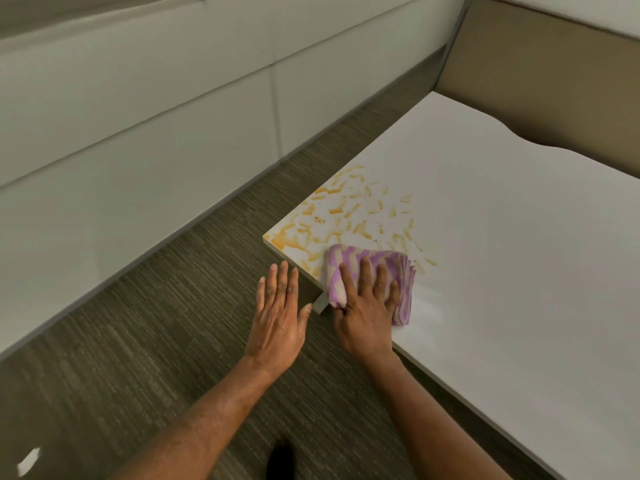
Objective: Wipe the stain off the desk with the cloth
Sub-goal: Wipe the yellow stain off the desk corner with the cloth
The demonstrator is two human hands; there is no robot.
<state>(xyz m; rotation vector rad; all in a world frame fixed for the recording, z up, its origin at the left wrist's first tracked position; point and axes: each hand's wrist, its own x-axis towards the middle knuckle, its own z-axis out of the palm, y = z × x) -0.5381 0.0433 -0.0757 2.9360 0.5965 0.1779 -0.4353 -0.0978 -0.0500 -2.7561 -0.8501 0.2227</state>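
Note:
An orange-yellow smeared stain covers the near left corner of the white desk. A folded purple and cream striped cloth lies on the desk at the stain's near edge. My right hand presses flat on the cloth with fingers spread, holding it against the desk near the left edge. My left hand hovers open and flat beside the desk's corner, over the floor, holding nothing.
A grey-brown carpet runs left of the desk. White wall panels stand along the far left. A beige partition backs the desk. A dark shoe tip shows at the bottom.

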